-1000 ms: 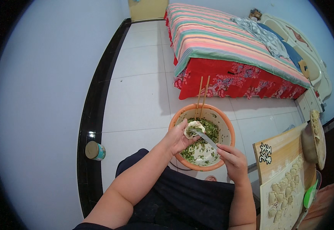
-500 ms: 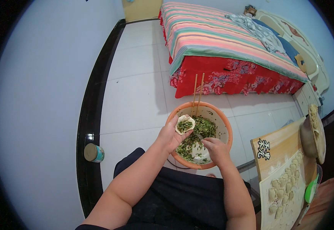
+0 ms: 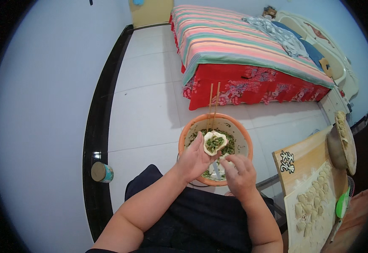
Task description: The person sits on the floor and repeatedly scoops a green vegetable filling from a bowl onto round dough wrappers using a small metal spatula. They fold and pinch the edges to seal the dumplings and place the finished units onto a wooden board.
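Observation:
On the fingers of my left hand (image 3: 196, 158) rests a round dumpling wrapper (image 3: 216, 143), cupped, with chopped green filling (image 3: 214, 143) heaped in its middle. The hand is closed around its underside. My right hand (image 3: 239, 175) hovers just right of the wrapper, fingers loosely curled and apart, holding nothing that I can see. Beneath both hands stands an orange-rimmed basin (image 3: 250, 145) with more green filling inside. A pale, flat utensil (image 3: 216, 170) shows in the basin between my hands; its ends are hidden. Two long chopsticks (image 3: 214, 101) lean upright against the far rim.
To the right, a wooden board (image 3: 295, 179) bears a floured sheet with several rows of shaped dumplings (image 3: 312, 200). A round tray (image 3: 348, 143) with dumplings sits beyond it. A tin can (image 3: 102, 172) stands on the floor by the left wall. Ahead is a bed (image 3: 251, 46).
My right hand has let go of the utensil it held in the basin and moved nearer me, fingers apart. My left hand with the filled wrapper has shifted slightly right and toward me.

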Demonstrator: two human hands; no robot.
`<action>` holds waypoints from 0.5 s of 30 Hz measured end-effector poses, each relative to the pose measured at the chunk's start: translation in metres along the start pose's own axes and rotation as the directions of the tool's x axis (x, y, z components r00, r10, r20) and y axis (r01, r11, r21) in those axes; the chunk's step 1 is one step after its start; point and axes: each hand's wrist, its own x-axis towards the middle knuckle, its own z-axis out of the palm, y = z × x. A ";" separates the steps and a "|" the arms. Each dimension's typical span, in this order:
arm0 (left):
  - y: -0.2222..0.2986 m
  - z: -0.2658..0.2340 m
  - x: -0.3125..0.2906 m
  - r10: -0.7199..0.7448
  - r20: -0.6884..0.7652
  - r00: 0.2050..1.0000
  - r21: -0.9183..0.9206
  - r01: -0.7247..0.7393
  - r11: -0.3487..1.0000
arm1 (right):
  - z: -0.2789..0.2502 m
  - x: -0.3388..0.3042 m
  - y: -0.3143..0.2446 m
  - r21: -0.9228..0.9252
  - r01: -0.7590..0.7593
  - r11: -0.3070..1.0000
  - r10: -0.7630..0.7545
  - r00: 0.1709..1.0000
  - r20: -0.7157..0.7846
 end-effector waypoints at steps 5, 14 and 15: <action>-0.015 0.013 -0.012 -0.147 0.114 0.983 0.095 0.136 0.986 | -0.006 0.008 -0.003 -0.122 0.173 0.977 -0.181 0.982 -0.053; -0.020 0.014 -0.009 -0.157 0.144 0.977 0.117 0.141 0.983 | -0.001 0.000 -0.005 0.164 -0.119 0.979 0.148 0.973 -0.179; -0.020 0.017 -0.009 -0.142 0.133 0.981 0.125 0.126 0.984 | -0.001 0.001 -0.006 0.174 -0.142 0.974 0.174 0.968 -0.181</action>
